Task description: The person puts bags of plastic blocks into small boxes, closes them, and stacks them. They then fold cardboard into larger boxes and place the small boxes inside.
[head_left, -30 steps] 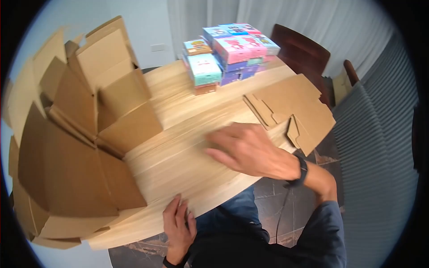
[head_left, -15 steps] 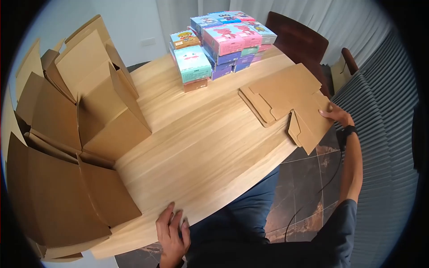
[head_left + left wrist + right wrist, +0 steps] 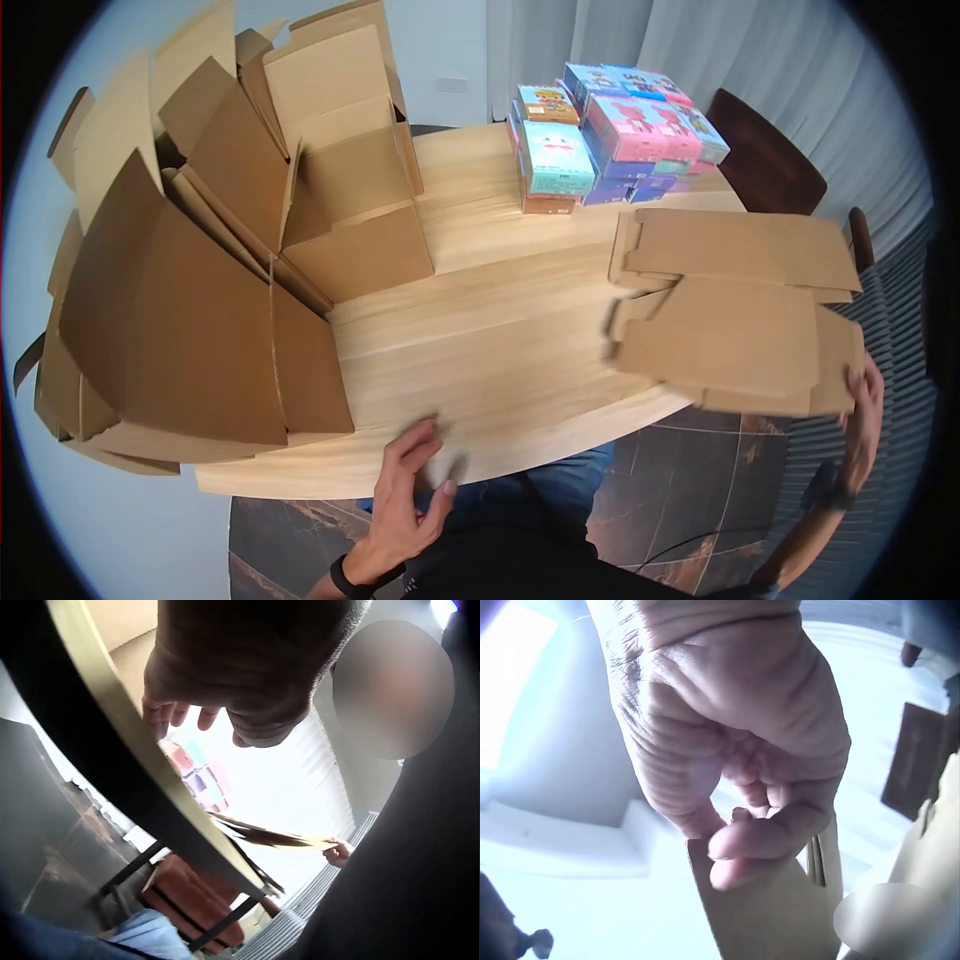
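Note:
At the right end of the table, my right hand (image 3: 866, 405) pinches the outer edge of a flattened cardboard box (image 3: 725, 340). In the right wrist view, thumb and fingers close on the cardboard (image 3: 769, 919) near its top edge. The left wrist view shows the sheet (image 3: 281, 838) edge-on, raised at the held side. Behind it in the head view, another flat cardboard panel (image 3: 745, 248) overlaps it. My left hand (image 3: 405, 505) is at the table's front edge with fingers loosely bent, holding nothing.
Opened cardboard boxes (image 3: 190, 310) with raised flaps crowd the left of the wooden table (image 3: 480, 330). Colourful small boxes (image 3: 625, 130) are stacked at the back. A brown chair (image 3: 765, 150) stands beyond the far right corner, and a ribbed grey surface (image 3: 905, 300) runs along the right.
My right hand moved from over the table's middle to the flattened cardboard, took its outer edge and swung it nearer. The head view has shifted. My left hand stays by the front edge.

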A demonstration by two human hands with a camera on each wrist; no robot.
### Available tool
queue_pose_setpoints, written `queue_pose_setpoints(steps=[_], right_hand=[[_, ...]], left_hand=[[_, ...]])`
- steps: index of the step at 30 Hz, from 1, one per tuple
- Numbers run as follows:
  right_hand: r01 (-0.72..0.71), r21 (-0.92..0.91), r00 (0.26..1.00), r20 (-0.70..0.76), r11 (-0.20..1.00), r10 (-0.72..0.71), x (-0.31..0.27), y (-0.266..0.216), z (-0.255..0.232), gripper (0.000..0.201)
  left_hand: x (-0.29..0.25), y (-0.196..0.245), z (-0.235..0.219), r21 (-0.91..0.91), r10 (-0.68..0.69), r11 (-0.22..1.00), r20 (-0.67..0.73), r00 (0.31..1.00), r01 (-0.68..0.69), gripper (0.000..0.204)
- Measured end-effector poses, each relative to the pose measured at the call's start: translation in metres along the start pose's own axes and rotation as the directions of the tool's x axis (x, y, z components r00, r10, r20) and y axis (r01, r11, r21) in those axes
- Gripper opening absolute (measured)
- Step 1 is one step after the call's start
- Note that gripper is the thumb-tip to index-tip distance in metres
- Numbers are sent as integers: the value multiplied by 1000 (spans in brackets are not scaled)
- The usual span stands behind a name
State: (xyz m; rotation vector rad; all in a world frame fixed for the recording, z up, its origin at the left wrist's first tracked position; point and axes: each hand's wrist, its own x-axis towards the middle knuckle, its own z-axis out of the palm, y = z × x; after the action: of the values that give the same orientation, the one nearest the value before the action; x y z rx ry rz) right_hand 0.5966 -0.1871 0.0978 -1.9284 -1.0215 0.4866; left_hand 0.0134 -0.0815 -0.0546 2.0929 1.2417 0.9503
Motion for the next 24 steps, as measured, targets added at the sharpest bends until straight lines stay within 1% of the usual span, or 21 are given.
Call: queue_pose_setpoints(steps=[1, 2, 3, 4, 6, 7, 9, 10, 12, 13, 14, 15, 16, 17, 18, 19, 20, 21, 22, 23, 24], right_hand=[[67, 46, 998, -21, 997, -66, -23, -14, 13, 54], [121, 42, 990, -73, 992, -117, -44, -41, 32, 50], [172, 37, 978, -129, 984, -166, -64, -65, 48, 47], [179, 46, 975, -145, 983, -170, -76, -81, 60, 47], [207, 97, 973, -122, 974, -195, -77, -107, 77, 46], [176, 145, 982, -93, 974, -163, -65, -92, 73, 39], [153, 201, 988, -10, 967, -155, -41, -73, 66, 37], [110, 202, 993, 5, 973, -114, -33, -64, 63, 36], [8, 161, 1000, -2, 987, -8, -21, -41, 55, 31], [-45, 133, 999, -14, 990, 47, -12, -27, 54, 28], [-77, 99, 997, -11, 992, 79, -3, -7, 51, 26], [-106, 68, 994, -2, 992, 107, 10, 22, 45, 24], [-127, 62, 992, 1, 990, 127, 30, 70, 33, 23], [-151, 13, 988, 18, 989, 150, 40, 101, 26, 23], [-139, -103, 990, -41, 985, 135, 44, 115, 31, 25], [-127, -214, 989, -97, 969, 109, 46, 129, 40, 28], [50, -573, 967, -176, 818, -183, 47, 147, 50, 30], [146, -851, 873, -128, 504, -470, 44, 159, 57, 33], [161, -859, 803, -173, 487, -571, 25, 112, 90, 36], [276, -839, 729, -135, 468, -671, 15, 77, 114, 33], [212, -579, 913, -170, 787, -371, -6, 44, 139, 30]], left_hand=[[7, 10, -3, -97, -8, 995, 53, 999, 13, 48], [16, 21, -7, -190, -6, 981, 112, 994, 27, 54], [27, 32, -9, -254, 61, 967, 153, 986, -20, 62], [40, 43, -7, -316, 133, 946, 193, 972, -67, 70], [68, 66, 10, -314, 344, 907, 170, 923, -281, 82], [80, 79, 22, -310, 351, 906, 173, 920, -288, 82], [98, 97, 41, -26, 433, 893, 316, 844, -448, 87], [101, 93, 49, -51, 448, 887, 333, 830, -459, 87], [100, 77, 84, 182, 412, 845, 379, 829, -503, 84], [98, 70, 96, 150, 424, 847, 390, 818, -511, 84], [96, 59, 103, 157, 399, 850, 431, 809, -503, 82], [93, 50, 107, 173, 368, 853, 469, 803, -492, 80], [89, 47, 108, 251, 377, 801, 495, 783, -544, 79], [86, 47, 109, 251, 371, 803, 501, 782, -541, 79], [82, 47, 109, 292, 360, 780, 515, 778, -554, 78], [79, 46, 108, 335, 351, 751, 527, 774, -569, 78], [77, 45, 106, 335, 341, 754, 536, 773, -565, 78], [75, 45, 102, 306, 368, 752, 540, 757, -584, 78], [76, 46, 98, 282, 397, 749, 534, 747, -600, 79], [80, 45, 90, 293, 386, 754, 526, 758, -588, 79], [86, 43, 77, 365, 349, 798, 369, 861, -480, 79]])
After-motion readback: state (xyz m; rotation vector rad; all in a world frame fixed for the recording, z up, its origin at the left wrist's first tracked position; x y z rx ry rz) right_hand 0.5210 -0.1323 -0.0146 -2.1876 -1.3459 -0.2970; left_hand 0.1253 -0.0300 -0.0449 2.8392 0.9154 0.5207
